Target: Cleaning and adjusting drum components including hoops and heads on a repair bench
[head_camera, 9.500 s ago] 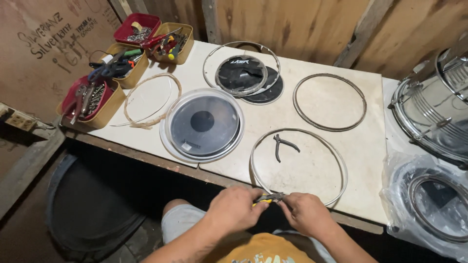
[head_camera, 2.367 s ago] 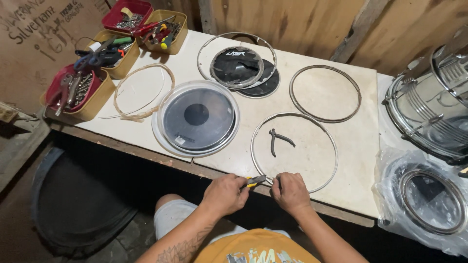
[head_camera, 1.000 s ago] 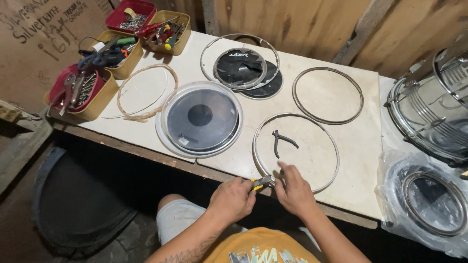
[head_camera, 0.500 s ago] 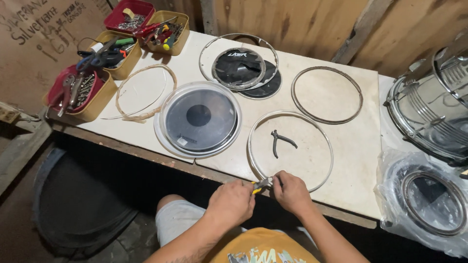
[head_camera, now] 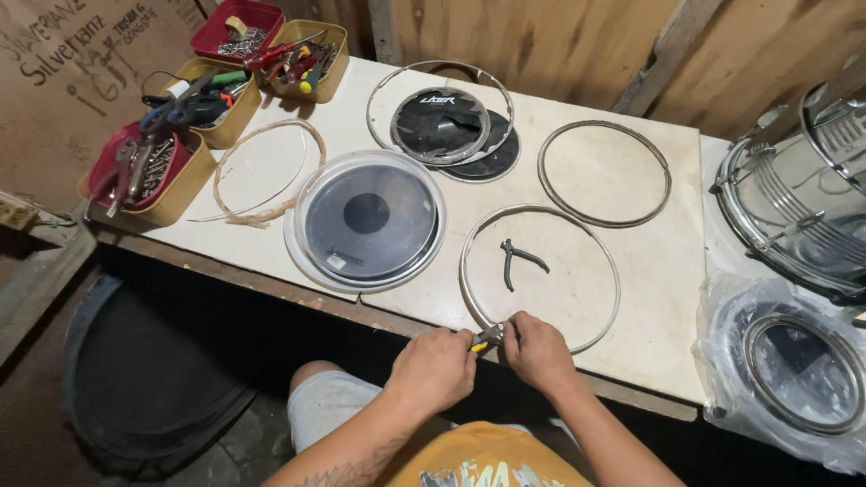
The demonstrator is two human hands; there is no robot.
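Note:
A thin metal hoop [head_camera: 469,243] lies flat on the white table [head_camera: 667,280] near its front edge. My left hand [head_camera: 435,368] grips pliers with yellow handles [head_camera: 485,339], whose jaws meet the hoop's near rim. My right hand [head_camera: 538,352] pinches that same rim just right of the jaws. Inside the hoop lie dark pliers [head_camera: 514,261], untouched.
A clear drumhead with a black dot [head_camera: 368,219] lies left of the hoop, a second metal hoop [head_camera: 550,185] behind it, and a black drumhead under a rim [head_camera: 442,126] further back. Trays of tools [head_camera: 149,171] line the left edge. A chrome drum shell [head_camera: 803,207] stands right.
Both hands have stayed at the hoop's near rim, shifting only slightly along it. The view has drifted a little.

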